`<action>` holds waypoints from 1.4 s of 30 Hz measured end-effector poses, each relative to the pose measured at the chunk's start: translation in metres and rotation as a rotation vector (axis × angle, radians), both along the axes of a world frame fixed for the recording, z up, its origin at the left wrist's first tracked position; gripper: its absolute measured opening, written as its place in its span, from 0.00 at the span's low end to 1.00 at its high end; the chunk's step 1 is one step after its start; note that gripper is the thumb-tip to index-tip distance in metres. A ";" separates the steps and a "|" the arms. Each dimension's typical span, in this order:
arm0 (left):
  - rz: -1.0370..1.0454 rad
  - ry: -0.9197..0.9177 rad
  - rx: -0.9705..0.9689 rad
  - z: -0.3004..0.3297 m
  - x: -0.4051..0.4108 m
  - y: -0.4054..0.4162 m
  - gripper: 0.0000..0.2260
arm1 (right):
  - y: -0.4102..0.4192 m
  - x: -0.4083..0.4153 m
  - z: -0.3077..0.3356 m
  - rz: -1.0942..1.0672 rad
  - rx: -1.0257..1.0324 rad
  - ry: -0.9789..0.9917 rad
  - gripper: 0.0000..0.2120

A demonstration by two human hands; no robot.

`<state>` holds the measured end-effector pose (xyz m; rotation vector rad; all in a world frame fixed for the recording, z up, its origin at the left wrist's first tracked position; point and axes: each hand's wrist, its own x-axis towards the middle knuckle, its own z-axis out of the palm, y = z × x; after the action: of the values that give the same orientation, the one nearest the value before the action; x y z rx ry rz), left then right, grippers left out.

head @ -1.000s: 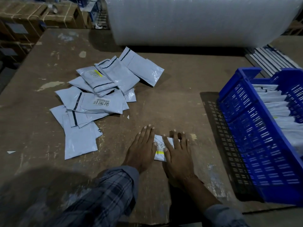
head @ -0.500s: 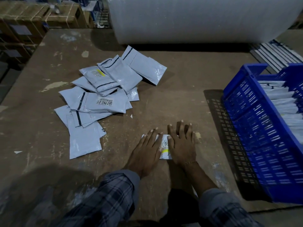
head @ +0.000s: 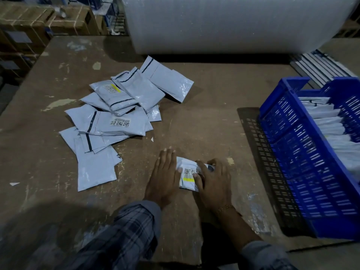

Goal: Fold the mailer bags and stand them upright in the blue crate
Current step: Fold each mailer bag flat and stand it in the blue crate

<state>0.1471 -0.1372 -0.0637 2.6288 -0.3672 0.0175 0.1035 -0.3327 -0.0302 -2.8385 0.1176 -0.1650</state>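
Blue crate point(head: 303, 152), plaid sleeve point(head: 126, 230)

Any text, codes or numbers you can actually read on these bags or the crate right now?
Nothing reads as words or numbers.
Folded bag under both hands: square codes, a barcode and a yellow strip, too blurred to read.
Flat bag in the pile: barcode and square codes, too small.
Upper bag in the pile: label with yellow strip, blurred.
Blue crate: no markings visible.

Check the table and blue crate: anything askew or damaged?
Nothing stands out. The unfolded grey plastic mailer bags lie in a loose, overlapping heap, and the worn brown tabletop is scuffed; the blue slotted plastic crate looks intact.
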 end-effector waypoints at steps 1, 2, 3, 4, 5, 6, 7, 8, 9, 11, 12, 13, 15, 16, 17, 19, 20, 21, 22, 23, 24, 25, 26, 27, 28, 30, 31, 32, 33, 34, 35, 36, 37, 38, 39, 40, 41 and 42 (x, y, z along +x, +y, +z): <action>0.082 -0.009 -0.114 0.000 0.000 0.003 0.33 | 0.001 0.000 0.003 -0.056 -0.008 -0.013 0.22; 0.152 -0.028 -0.212 0.002 -0.002 0.006 0.32 | 0.002 -0.001 0.008 -0.129 -0.029 -0.001 0.21; 0.196 -0.056 -0.270 0.004 -0.004 0.007 0.30 | 0.003 -0.002 0.014 -0.217 -0.046 0.037 0.21; 0.199 -0.092 -0.284 0.004 -0.006 0.007 0.29 | 0.004 -0.002 0.020 -0.299 -0.046 0.115 0.22; 0.176 -0.130 -0.284 0.005 -0.008 0.007 0.28 | 0.006 -0.003 0.024 -0.348 -0.027 0.195 0.23; 0.151 -0.159 -0.285 0.005 -0.009 0.006 0.27 | 0.007 -0.004 0.026 -0.352 -0.010 0.238 0.23; 0.144 -0.175 -0.292 0.004 -0.009 0.006 0.27 | 0.008 -0.007 0.026 -0.320 0.013 0.248 0.23; 0.156 -0.172 -0.307 0.002 -0.009 0.007 0.26 | 0.009 -0.010 0.025 -0.281 0.039 0.232 0.22; 0.170 -0.161 -0.322 0.001 -0.008 0.008 0.24 | 0.009 -0.012 0.028 -0.283 0.051 0.204 0.21; 0.141 -0.142 -0.312 0.002 -0.005 0.011 0.21 | 0.005 -0.011 0.033 -0.325 0.068 0.071 0.18; 0.091 -0.132 -0.263 0.004 -0.005 0.012 0.22 | 0.000 -0.008 0.033 -0.276 0.066 -0.030 0.14; 0.037 -0.106 -0.178 0.006 -0.008 0.012 0.23 | -0.005 -0.004 0.031 -0.164 0.052 -0.082 0.13; -0.016 -0.049 0.023 0.009 -0.018 0.009 0.28 | -0.021 0.012 0.021 0.150 -0.034 -0.003 0.29; -0.014 -0.033 0.080 0.009 -0.023 0.007 0.30 | -0.026 0.019 0.014 0.275 -0.097 0.051 0.33; 0.001 -0.032 0.096 0.008 -0.028 0.006 0.31 | -0.030 0.026 0.009 0.351 -0.141 0.091 0.32; 0.050 -0.051 0.086 0.006 -0.034 0.004 0.30 | -0.036 0.032 0.003 0.361 -0.171 0.126 0.33; 0.086 -0.070 0.060 0.006 -0.034 0.005 0.29 | -0.038 0.031 0.004 0.329 -0.188 0.123 0.34; 0.132 -0.085 0.025 0.006 -0.033 0.005 0.27 | -0.037 0.028 0.005 0.291 -0.198 0.093 0.35; 0.189 -0.093 -0.006 0.008 -0.032 0.007 0.26 | -0.033 0.021 0.008 0.246 -0.195 0.061 0.34; 0.248 -0.089 -0.019 0.010 -0.031 0.009 0.24 | -0.027 0.011 0.010 0.191 -0.199 0.031 0.33; 0.296 -0.089 -0.014 0.013 -0.030 0.009 0.21 | -0.019 0.000 0.011 0.130 -0.206 0.013 0.30; 0.325 -0.096 -0.001 0.017 -0.029 0.009 0.20 | -0.012 -0.010 0.013 0.075 -0.216 0.001 0.28; 0.331 -0.105 0.011 0.019 -0.028 0.008 0.19 | -0.005 -0.017 0.015 0.027 -0.213 -0.010 0.25; 0.321 -0.104 0.016 0.022 -0.026 0.007 0.19 | -0.001 -0.019 0.014 -0.011 -0.198 -0.036 0.24; 0.300 -0.093 0.017 0.019 -0.024 0.005 0.20 | 0.000 -0.017 0.011 -0.032 -0.165 -0.073 0.23; 0.255 -0.069 0.054 0.013 -0.023 0.000 0.24 | -0.004 -0.006 0.006 0.033 -0.093 -0.070 0.27; 0.227 -0.064 0.098 0.009 -0.024 -0.002 0.26 | -0.006 -0.001 0.001 0.128 -0.076 -0.032 0.29; 0.198 -0.057 0.146 0.006 -0.025 -0.004 0.28 | -0.006 0.003 -0.004 0.228 -0.054 0.020 0.31; 0.172 -0.042 0.185 0.004 -0.025 -0.005 0.29 | -0.006 0.005 -0.011 0.300 -0.017 0.064 0.31; 0.155 -0.027 0.214 0.004 -0.026 -0.006 0.30 | -0.005 0.005 -0.016 0.323 0.022 0.088 0.30; 0.144 -0.020 0.240 0.004 -0.028 -0.007 0.31 | -0.005 0.005 -0.018 0.315 0.045 0.088 0.29; 0.132 -0.030 0.271 0.006 -0.030 -0.008 0.31 | -0.005 0.007 -0.020 0.297 0.048 0.080 0.29; 0.113 -0.052 0.301 0.007 -0.032 -0.008 0.32 | -0.004 0.008 -0.021 0.277 0.036 0.077 0.29; 0.084 -0.079 0.325 0.008 -0.034 -0.008 0.32 | -0.002 0.010 -0.020 0.256 0.021 0.084 0.29; 0.046 -0.105 0.338 0.008 -0.035 -0.007 0.32 | 0.000 0.012 -0.020 0.235 0.015 0.096 0.29; 0.004 -0.129 0.345 0.008 -0.033 -0.004 0.32 | 0.002 0.014 -0.020 0.218 0.020 0.104 0.29; -0.029 -0.144 0.351 0.007 -0.030 -0.001 0.31 | 0.004 0.013 -0.020 0.213 0.033 0.110 0.29; -0.036 -0.143 0.358 0.006 -0.024 0.003 0.30 | 0.004 0.010 -0.021 0.224 0.042 0.112 0.29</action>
<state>0.1235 -0.1339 -0.0578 2.9823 -0.5075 0.1410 0.1136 -0.3283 -0.0507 -2.7923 -0.1705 0.0436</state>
